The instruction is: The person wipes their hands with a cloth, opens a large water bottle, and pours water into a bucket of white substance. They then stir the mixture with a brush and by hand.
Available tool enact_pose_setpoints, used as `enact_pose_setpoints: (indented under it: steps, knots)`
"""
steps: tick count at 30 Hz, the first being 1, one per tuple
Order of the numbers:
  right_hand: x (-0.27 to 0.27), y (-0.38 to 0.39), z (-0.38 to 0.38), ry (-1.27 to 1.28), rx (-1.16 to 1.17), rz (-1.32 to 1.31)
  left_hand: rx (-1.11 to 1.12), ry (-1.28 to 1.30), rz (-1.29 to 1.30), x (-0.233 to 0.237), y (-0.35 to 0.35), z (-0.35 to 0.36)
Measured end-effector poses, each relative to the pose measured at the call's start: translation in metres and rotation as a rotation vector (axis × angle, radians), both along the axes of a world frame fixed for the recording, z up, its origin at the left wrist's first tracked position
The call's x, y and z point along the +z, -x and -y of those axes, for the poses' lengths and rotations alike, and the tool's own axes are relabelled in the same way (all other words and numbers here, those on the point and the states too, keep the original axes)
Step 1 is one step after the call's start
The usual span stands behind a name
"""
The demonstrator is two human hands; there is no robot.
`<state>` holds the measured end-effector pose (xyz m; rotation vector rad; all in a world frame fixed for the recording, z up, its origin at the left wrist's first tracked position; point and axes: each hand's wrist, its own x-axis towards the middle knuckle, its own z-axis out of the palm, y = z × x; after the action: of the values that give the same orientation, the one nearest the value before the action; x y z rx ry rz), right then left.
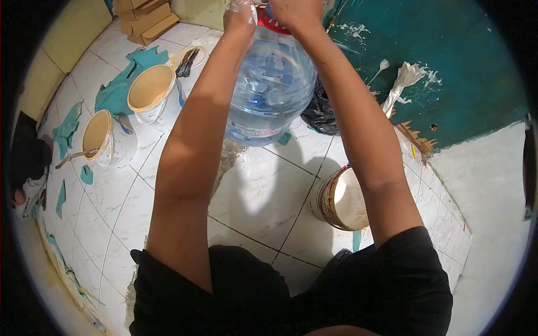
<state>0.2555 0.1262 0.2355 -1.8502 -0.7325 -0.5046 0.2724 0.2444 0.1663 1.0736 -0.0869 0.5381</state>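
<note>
A large clear blue water jug [272,84] with liquid inside is out in front of me above the tiled floor. Around its neck, at the top of the view, sits a red plastic piece [273,23] with slots. My left hand [240,18], smeared with white paste, is closed at the left side of the neck. On the other side, my right hand [297,12] is closed by the red piece. The upper edge of the picture cuts off part of both hands, and their fingertips are hidden.
Two white buckets [159,112] [120,147] stand at the left among torn green scraps [124,84]; a stick [77,158] leans from one. Another bucket [325,196] stands near my right knee. A black bag [322,109] lies behind the jug, cardboard [147,22] further back.
</note>
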Motion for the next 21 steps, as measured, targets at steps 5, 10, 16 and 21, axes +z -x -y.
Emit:
enact_pose_setpoints:
  steps: [5,10,16,21]
  knots:
    - [-0.017,-0.042,0.003,-0.122,0.435,0.009,0.057,-0.036,-0.087,0.008,0.005,0.001]
    - [-0.019,-0.046,0.004,-0.235,0.73,-0.158,0.321,-0.098,-0.077,-0.002,-0.008,-0.001]
    - [-0.014,-0.032,0.001,-0.196,0.428,-0.127,0.216,-0.057,-0.084,0.005,0.005,0.007]
    - [-0.009,-0.027,0.0,-0.108,0.221,-0.053,0.161,-0.062,-0.086,-0.008,-0.016,-0.012]
